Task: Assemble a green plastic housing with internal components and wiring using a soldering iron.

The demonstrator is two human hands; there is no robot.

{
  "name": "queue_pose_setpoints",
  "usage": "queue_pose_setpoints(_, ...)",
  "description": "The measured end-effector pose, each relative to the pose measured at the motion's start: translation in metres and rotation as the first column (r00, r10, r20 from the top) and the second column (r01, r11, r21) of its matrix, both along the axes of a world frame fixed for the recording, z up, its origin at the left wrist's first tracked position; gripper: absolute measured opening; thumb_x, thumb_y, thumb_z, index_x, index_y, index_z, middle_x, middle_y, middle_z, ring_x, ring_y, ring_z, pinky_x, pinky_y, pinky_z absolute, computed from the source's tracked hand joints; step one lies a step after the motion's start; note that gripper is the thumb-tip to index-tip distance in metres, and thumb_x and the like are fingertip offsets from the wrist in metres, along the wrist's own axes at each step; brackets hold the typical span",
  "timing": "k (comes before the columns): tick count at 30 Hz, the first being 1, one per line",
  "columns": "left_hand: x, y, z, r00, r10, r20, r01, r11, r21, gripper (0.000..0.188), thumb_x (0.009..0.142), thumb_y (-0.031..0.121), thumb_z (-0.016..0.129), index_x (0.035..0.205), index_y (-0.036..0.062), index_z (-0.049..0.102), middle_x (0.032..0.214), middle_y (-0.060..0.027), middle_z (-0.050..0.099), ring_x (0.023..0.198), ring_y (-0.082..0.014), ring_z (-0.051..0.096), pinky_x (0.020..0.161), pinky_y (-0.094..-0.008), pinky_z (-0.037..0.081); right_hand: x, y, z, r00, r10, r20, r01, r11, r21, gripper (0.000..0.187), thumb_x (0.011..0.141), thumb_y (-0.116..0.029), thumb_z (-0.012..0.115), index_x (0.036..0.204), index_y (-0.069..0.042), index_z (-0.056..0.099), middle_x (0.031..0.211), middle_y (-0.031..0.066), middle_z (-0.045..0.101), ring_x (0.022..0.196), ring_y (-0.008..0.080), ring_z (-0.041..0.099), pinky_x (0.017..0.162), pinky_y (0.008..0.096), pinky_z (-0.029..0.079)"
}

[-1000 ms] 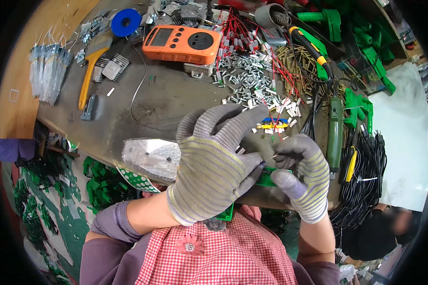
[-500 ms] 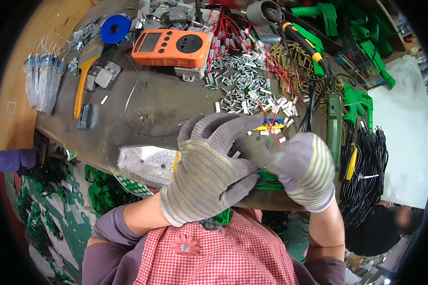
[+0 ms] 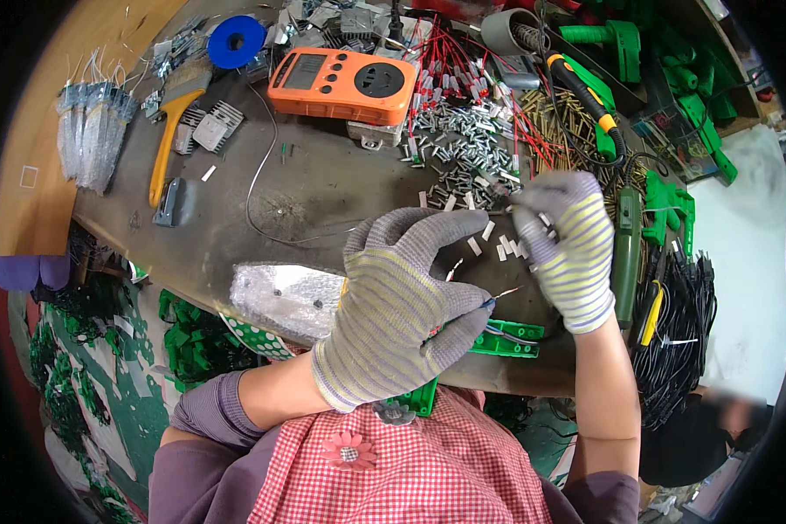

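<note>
My left hand (image 3: pixel 410 306), in a grey glove with yellow stripes, pinches a thin blue wire (image 3: pixel 490 302) between thumb and fingers. The wire's bare end points right. A second short wire end (image 3: pixel 454 270) with a white covering stands up beside the fingers. Below the hand lies a green plastic casing piece (image 3: pixel 520 332), and another green part (image 3: pixel 424 399) shows under the wrist. My right hand (image 3: pixel 572 249), gloved alike, hovers over small white sleeves (image 3: pixel 502 248) at the edge of a pile of screws (image 3: pixel 463 148). Its fingertips are blurred, and what they hold cannot be made out.
An orange meter (image 3: pixel 341 85) lies at the back, with red-wired components (image 3: pixel 441 65) beside it. A yellow-handled brush (image 3: pixel 170 140) and a bubble-wrapped piece (image 3: pixel 284 297) are left. Right are a screwdriver-like tool (image 3: pixel 581 96), black cables (image 3: pixel 677 332) and green casings (image 3: pixel 668 205).
My right hand has moved up and away from my left, toward the screws and sleeves. The blue wire end now shows. The small yellow-and-blue tool has gone out of sight. The view has shifted slightly.
</note>
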State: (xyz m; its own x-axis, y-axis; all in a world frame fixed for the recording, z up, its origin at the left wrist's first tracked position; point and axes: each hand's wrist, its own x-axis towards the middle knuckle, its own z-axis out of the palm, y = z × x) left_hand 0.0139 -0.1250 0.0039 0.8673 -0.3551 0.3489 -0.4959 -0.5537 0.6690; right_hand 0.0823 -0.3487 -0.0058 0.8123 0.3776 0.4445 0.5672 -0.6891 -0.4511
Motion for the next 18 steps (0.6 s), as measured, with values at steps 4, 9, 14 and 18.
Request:
queue_pose_setpoints(4, -0.001, 0.0, -0.003, 1.0, 0.007, -0.016, -0.008, 0.999, -0.042, 0.018, 0.077, 0.028, 0.072, 0.088, 0.0165, 0.08, 0.131, -0.0156, 0.06, 0.116, -0.0368, 0.057, 0.101, -0.0488, 0.038, 0.004, -0.01, 0.008, 0.934, 0.046, -0.355, 0.181, 0.796, 0.578, 0.015, 0.091, -0.008, 0.068, 0.102, 0.001, 0.07, 0.108, 0.0095, 0.067, 0.099, 0.0154, 0.062, 0.088, 0.029, 0.047)
queue_pose_setpoints(9, 0.001, -0.001, -0.002, 1.0, -0.004, -0.012, 0.003, 0.999, -0.041, 0.018, 0.076, 0.026, 0.073, 0.088, 0.0155, 0.08, 0.131, -0.0164, 0.061, 0.117, -0.0364, 0.057, 0.101, -0.0485, 0.038, -0.017, -0.007, 0.021, 0.951, -0.026, -0.308, 0.236, 0.705, 0.669, 0.022, 0.1, -0.016, 0.054, 0.114, 0.0, 0.059, 0.09, 0.005, 0.063, 0.082, 0.012, 0.059, 0.077, 0.0267, 0.048)
queue_pose_setpoints(14, 0.0, 0.001, -0.003, 1.0, 0.009, -0.025, -0.011, 0.998, -0.059, 0.017, 0.074, 0.027, 0.074, 0.084, 0.0133, 0.078, 0.131, -0.016, 0.061, 0.117, -0.0355, 0.057, 0.102, -0.0486, 0.038, -0.063, -0.012, 0.039, 0.714, 0.201, -0.671, 0.411, 0.657, 0.633, 0.033, 0.103, -0.029, 0.051, 0.118, 0.0, 0.057, 0.078, 0.0004, 0.052, 0.065, 0.0072, 0.045, 0.059, 0.022, 0.038)
queue_pose_setpoints(18, 0.0, 0.004, -0.002, 1.0, -0.007, 0.009, 0.007, 0.999, -0.039, 0.018, 0.073, 0.028, 0.074, 0.081, 0.0124, 0.076, 0.131, -0.0153, 0.06, 0.118, -0.0344, 0.056, 0.102, -0.0493, 0.037, -0.078, -0.007, 0.053, 0.601, 0.186, -0.777, 0.178, 0.917, 0.357, 0.041, 0.1, -0.038, 0.06, 0.114, 0.001, 0.062, 0.098, 0.0087, 0.067, 0.09, 0.0182, 0.063, 0.084, 0.0328, 0.051)
